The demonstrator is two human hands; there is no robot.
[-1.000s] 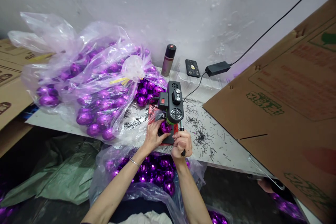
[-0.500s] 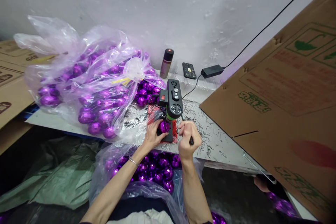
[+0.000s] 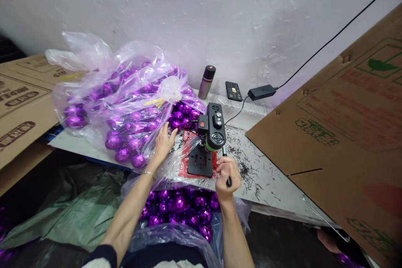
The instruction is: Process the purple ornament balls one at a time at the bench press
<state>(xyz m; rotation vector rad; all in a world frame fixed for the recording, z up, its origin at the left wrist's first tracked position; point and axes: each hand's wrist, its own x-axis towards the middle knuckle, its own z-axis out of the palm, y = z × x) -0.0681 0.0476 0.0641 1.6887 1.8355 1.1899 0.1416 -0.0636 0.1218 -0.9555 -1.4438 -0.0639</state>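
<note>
My right hand [image 3: 228, 174] is wrapped around the black-gripped lever [image 3: 229, 181] of a small black bench press [image 3: 216, 124]. The press has a red switch, and its flat black base [image 3: 200, 164] shows bare slots. To the left, my left hand [image 3: 163, 142] reaches forward with thumb and fingers apart, close to shiny purple faceted balls [image 3: 176, 124] beside a clear plastic bag. Whether its fingertips touch a ball I cannot tell. In front of my lap, an open plastic bag holds more purple balls [image 3: 179, 204] below the table edge.
Tied clear bags [image 3: 122, 104] of purple balls fill the left side. Behind the press stand a spray can [image 3: 207, 82], a phone [image 3: 233, 91] and a power adapter [image 3: 261, 91]. Short black bits [image 3: 248, 167] litter the white tabletop. A large cardboard box [image 3: 339, 134] leans in at right.
My left hand has moved from the press base, away to the left and forward. The purple ball it held there is gone from the base. My right hand stays on the lever.
</note>
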